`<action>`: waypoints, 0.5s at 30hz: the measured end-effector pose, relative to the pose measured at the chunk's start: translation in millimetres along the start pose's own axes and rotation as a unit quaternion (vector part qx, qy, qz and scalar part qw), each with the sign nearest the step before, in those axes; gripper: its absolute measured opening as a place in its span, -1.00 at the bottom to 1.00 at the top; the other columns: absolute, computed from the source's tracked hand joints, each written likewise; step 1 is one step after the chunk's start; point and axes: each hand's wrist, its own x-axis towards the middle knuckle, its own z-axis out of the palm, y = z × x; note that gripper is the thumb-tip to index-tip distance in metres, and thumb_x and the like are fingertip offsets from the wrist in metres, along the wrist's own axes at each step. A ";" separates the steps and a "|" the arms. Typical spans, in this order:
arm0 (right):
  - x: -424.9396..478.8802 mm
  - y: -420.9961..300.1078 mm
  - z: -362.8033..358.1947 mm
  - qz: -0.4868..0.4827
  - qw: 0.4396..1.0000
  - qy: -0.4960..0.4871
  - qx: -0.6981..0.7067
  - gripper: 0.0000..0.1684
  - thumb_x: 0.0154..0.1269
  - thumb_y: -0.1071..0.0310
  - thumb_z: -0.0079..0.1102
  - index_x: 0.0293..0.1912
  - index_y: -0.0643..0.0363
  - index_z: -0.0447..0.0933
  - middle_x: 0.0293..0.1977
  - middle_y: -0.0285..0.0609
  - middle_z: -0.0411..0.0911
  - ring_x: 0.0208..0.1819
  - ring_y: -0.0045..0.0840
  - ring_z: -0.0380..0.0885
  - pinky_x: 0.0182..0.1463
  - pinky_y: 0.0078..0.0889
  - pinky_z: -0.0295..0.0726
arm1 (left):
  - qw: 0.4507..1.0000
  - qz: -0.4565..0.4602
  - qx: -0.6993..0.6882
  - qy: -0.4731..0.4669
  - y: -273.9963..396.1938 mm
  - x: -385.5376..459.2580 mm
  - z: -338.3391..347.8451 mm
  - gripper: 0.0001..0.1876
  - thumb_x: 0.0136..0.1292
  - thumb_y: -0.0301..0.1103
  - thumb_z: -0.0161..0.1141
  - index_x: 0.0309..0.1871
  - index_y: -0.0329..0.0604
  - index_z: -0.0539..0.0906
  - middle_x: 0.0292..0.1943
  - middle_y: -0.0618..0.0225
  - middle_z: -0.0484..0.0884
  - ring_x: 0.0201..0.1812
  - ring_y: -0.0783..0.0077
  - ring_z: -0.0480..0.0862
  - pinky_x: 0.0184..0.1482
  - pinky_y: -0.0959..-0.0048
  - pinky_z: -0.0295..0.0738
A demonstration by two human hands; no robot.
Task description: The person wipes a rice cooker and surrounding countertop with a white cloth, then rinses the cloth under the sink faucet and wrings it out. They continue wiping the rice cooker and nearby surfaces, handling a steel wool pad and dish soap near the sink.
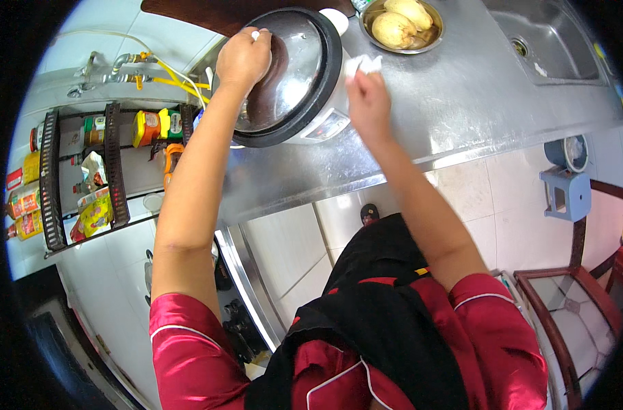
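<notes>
A large rice cooker (pixel 316 120) with a black rim and a shiny lid (pixel 298 66) stands on the stainless steel counter, its front panel facing me. My left hand (pixel 245 56) is closed at the lid's top; the knob is hidden beneath it, and a small white bit shows between the fingers. Just right of the cooker, my right hand (pixel 369 105) grips a crumpled white tissue or cloth (pixel 363 64), close to the cooker's side. Whether the cloth touches the side cannot be told.
A metal bowl (pixel 404 50) of yellowish, pear-shaped produce sits behind my right hand. Further right is a steel sink (pixel 557 66). Yellow gas pipes (pixel 178 84) run along the wall at left, above a black rack (pixel 117 164) of jars and packets. A blue stool (pixel 568 195) stands on the floor.
</notes>
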 end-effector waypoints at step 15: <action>-98.0 -28.6 27.9 -0.172 0.971 0.078 -0.149 -0.85 0.04 0.53 0.10 -0.31 0.20 0.53 -0.49 -0.10 0.37 -0.39 -0.22 0.41 -0.34 -0.23 0.42 | 0.981 0.158 -0.085 0.075 15.5 -21.1 -15.4 -0.64 0.20 -0.22 -0.09 -0.38 -0.36 0.61 -0.32 -0.19 0.58 -0.16 -0.18 0.57 -0.03 0.07 0.40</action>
